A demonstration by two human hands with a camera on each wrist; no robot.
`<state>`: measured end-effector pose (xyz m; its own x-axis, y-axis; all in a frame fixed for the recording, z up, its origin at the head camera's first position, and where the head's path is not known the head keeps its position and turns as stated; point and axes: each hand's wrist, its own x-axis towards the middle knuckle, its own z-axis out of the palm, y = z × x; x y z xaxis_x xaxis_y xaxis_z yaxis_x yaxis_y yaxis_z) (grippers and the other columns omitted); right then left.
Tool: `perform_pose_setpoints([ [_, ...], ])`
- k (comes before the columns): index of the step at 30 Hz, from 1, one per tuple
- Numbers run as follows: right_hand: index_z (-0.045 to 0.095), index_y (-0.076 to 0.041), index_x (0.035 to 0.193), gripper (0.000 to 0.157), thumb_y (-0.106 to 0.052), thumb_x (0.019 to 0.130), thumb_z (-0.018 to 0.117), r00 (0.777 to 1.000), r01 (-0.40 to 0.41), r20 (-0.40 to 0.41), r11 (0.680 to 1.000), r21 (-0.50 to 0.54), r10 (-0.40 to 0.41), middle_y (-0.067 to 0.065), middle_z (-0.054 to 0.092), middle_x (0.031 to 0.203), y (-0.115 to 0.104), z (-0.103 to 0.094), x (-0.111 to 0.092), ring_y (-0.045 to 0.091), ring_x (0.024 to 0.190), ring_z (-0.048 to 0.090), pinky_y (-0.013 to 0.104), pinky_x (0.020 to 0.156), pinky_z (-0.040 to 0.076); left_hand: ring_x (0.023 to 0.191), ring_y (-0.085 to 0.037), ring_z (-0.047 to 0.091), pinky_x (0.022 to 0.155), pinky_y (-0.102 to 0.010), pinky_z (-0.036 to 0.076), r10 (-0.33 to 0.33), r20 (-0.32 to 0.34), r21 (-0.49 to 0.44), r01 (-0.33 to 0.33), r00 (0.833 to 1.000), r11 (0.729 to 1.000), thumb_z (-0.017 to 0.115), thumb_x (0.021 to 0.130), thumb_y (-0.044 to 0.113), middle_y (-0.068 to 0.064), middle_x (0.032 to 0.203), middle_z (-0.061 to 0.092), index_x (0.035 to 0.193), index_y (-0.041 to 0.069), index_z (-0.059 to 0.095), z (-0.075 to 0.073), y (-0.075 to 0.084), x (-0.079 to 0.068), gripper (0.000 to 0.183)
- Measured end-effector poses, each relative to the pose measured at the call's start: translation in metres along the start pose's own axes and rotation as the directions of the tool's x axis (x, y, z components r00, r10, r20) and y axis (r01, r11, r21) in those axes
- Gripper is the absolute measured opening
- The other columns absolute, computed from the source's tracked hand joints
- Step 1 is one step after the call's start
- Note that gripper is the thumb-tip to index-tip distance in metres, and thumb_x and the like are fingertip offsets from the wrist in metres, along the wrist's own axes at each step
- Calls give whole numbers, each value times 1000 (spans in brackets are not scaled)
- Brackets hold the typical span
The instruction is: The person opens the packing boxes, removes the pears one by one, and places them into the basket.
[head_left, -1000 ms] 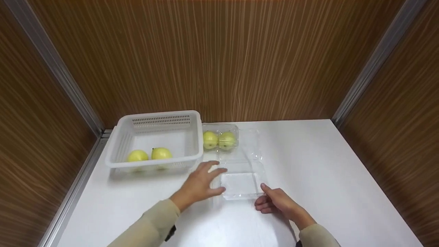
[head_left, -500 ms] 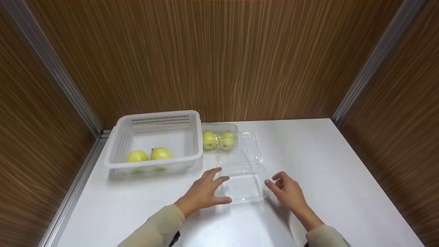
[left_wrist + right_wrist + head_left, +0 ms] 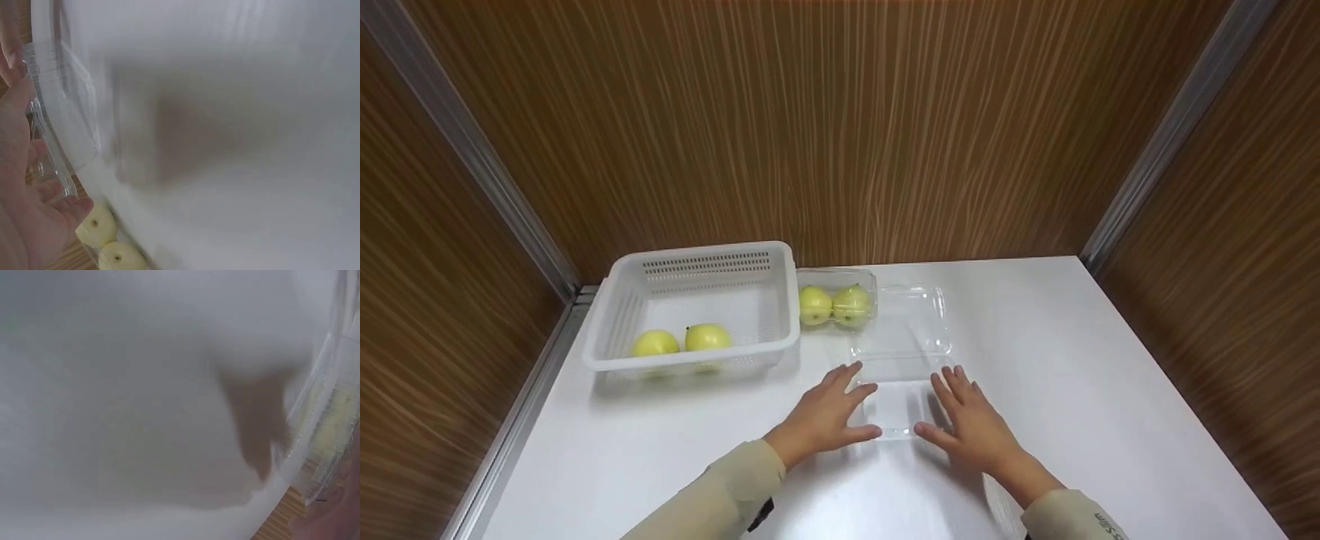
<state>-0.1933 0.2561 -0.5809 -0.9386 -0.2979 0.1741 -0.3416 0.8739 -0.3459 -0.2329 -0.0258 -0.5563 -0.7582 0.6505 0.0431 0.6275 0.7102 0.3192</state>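
We see the right hand (image 3: 976, 433), curled a moment ago, spread now like the left hand (image 3: 823, 415); the clear box (image 3: 891, 409) between them sits farther right, apparently being positioned.

Yellow-green fruit (image 3: 708, 337), colourless container (image 3: 894, 406), white basket (image 3: 790, 300), white tabletop (image 3: 1035, 360), beige sleeves (image 3: 727, 487), brown walls (image 3: 840, 135) with paler wood-grain streaks

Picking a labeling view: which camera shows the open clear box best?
Head: open clear box fully in frame, though left hand and right hand overlap its sides. Left wrist shows it partly, behind the left hand; right wrist, only a cropped piece.
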Motion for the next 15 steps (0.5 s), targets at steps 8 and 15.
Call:
perform_pose_setpoints([
  [8,37,-2,152,84,-60,94,54,996,-85,14,996,-18,86,24,20,162,15,-7,7,44,151,11,60,119,19,151,-35,21,110,-47,42,10,41,65,-12,999,998,52,98,53,-20,164,20,149,6,45,-2,12,36,70],
  [15,36,1,152,85,-60,95,52,988,-150,28,988,-28,151,26,19,162,33,-12,16,45,151,9,62,119,17,149,-35,27,113,-44,40,-11,30,113,7,1000,994,49,101,48,-18,162,25,147,7,49,6,21,64,62],
])
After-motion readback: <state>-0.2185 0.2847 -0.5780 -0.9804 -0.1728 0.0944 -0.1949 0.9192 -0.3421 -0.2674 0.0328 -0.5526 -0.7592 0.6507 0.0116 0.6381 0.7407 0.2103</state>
